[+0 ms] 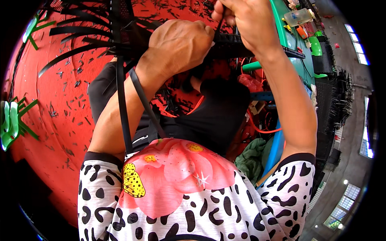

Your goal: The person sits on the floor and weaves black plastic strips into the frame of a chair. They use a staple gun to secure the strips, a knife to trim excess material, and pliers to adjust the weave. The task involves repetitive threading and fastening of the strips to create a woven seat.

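A black woven piece [231,40] made of flat plastic strips lies across the top of the view, over my lap. My left hand [183,45] is closed in a fist on it, with the fingertips hidden beneath. Above and to the right, my right hand [255,26] is closed in a pinch on a thin black strip [219,25] that runs down to the woven piece. Loose strip ends [80,30] fan out on the left. Two long strips [122,96] hang down past my left forearm to my shirt.
Cut black bits litter the red floor [60,132]. Green plastic stools [13,124] stand at far left. On the right, a green table [299,44] carries a clear bottle [298,17] and tools. Below it are a blue bar [273,150], a dark green cloth [253,158] and orange cord.
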`<state>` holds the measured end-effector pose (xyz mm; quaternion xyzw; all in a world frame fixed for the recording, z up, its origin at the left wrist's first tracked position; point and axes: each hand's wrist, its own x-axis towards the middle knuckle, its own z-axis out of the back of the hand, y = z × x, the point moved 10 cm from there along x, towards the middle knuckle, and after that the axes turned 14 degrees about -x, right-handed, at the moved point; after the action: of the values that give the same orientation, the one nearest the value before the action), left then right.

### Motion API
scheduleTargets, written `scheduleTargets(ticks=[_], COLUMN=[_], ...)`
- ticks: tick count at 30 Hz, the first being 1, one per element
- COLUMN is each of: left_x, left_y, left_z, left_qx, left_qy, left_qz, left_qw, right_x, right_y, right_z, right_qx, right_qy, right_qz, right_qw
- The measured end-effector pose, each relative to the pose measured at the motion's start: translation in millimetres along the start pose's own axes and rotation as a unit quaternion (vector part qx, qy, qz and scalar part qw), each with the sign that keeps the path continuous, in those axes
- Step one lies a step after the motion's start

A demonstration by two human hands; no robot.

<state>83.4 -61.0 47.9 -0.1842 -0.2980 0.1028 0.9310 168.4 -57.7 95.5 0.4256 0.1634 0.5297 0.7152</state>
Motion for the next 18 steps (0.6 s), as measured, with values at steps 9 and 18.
scheduleTargets(ticks=[9,18], left_x=[3,10], left_y=[-6,-5], left_z=[-4,1], left_qx=[0.007,0.008], left_qy=[0.014,0.009], left_qz=[-0.024,-0.028], left_qw=[1.0,1.0], right_x=[56,66], right_y=[-65,-82], right_z=[-20,-38], right_qx=[-0.222,-0.225], right_qy=[0.048,0.105], right_qz=[0.069,0.099], right_qw=[0.971,0.964])
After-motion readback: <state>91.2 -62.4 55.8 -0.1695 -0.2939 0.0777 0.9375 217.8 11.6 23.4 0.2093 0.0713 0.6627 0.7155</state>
